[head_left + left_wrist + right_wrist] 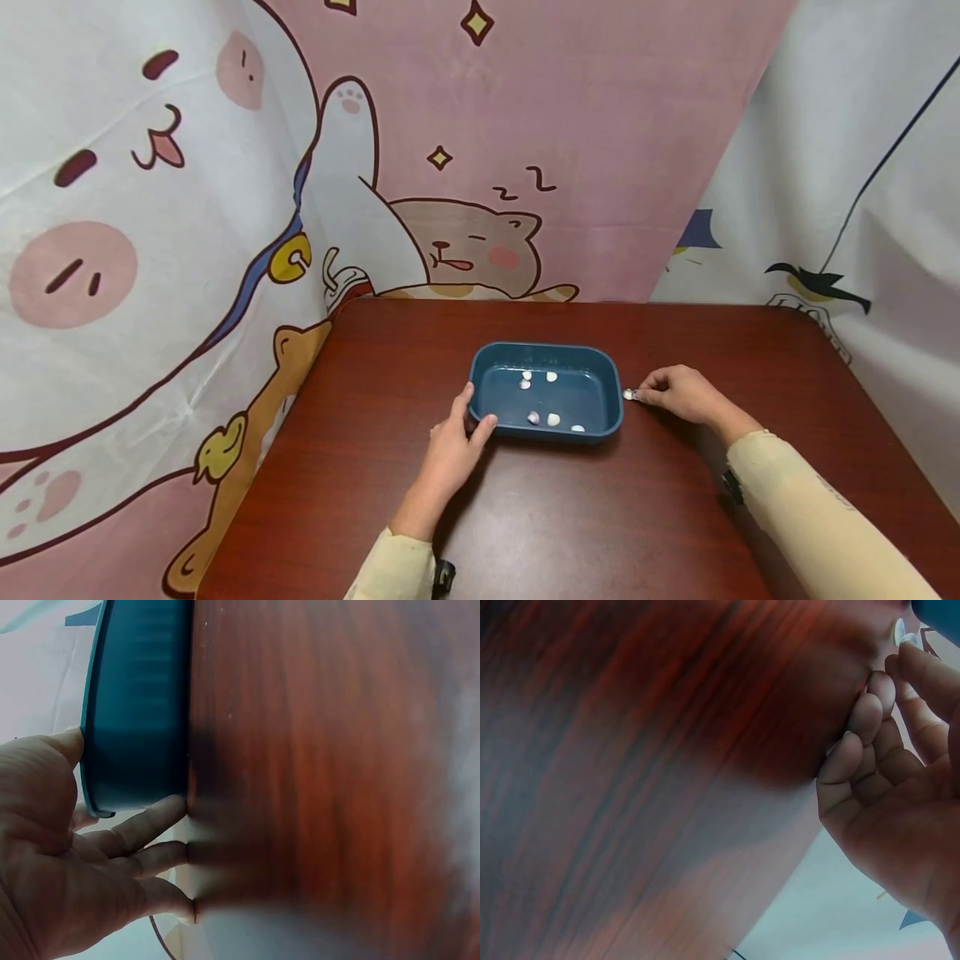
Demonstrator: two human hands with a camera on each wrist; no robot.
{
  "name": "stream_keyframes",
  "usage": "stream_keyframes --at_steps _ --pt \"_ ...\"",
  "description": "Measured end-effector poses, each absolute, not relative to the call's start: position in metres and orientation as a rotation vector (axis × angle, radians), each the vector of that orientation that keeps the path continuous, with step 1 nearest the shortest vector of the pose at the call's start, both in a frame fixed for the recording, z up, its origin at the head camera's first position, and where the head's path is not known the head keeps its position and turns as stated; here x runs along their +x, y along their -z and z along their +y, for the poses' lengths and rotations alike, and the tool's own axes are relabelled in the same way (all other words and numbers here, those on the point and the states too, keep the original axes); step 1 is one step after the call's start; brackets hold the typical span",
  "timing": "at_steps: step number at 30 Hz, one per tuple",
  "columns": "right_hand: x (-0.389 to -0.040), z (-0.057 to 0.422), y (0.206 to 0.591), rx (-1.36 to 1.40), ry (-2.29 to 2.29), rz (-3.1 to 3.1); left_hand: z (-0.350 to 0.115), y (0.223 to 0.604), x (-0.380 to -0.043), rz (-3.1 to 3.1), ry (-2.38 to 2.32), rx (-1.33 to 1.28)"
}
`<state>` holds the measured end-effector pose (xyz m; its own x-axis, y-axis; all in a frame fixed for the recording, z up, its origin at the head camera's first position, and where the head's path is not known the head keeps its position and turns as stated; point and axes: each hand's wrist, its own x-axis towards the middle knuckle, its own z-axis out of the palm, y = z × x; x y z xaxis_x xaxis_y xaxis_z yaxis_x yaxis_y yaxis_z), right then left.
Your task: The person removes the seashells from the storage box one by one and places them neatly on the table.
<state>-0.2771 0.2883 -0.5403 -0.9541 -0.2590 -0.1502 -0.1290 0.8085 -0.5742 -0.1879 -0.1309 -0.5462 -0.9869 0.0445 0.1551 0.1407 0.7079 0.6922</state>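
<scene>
Basin rim (551, 433) touches spread left hand (450, 446) — right hand (681, 394) pinches white piece (628, 394) just outside.

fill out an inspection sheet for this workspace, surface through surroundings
Surface: reddish-brown table, glossy, with a pale sheen toward the front.
Job's things: blue tray upright on the table, with small pale pieces scattered inside, at least one purplish; at least one more piece just outside the tray's right end.
Clutter: nothing seen.
Grips: left grip touches the tray's near left corner, thumb at the rim; right grip pinches the material outside the tray, other fingers curled.
Cables: nothing seen.
Surroundings: cartoon-printed fabric behind the table and at both sides.
</scene>
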Motion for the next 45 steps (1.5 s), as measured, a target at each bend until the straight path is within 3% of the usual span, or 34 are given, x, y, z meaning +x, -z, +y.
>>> stream_keyframes --at_steps 16,29,35,42,45 --pt "-0.278 0.288 0.539 -0.314 0.839 2.762 -0.126 0.538 -0.184 -2.792 1.123 -0.136" --pt "-0.279 0.289 0.538 -0.249 0.804 2.764 -0.137 0.589 -0.202 -2.711 1.038 -0.217" --pt "-0.278 0.287 0.54 -0.244 0.805 2.767 -0.131 0.556 -0.189 -2.729 1.123 -0.19" --pt "-0.277 0.287 0.54 -0.259 0.813 2.773 -0.132 0.567 -0.193 -2.729 1.13 -0.164" --pt "-0.278 0.287 0.54 -0.252 0.814 2.773 -0.129 0.546 -0.184 -2.738 1.146 -0.164"
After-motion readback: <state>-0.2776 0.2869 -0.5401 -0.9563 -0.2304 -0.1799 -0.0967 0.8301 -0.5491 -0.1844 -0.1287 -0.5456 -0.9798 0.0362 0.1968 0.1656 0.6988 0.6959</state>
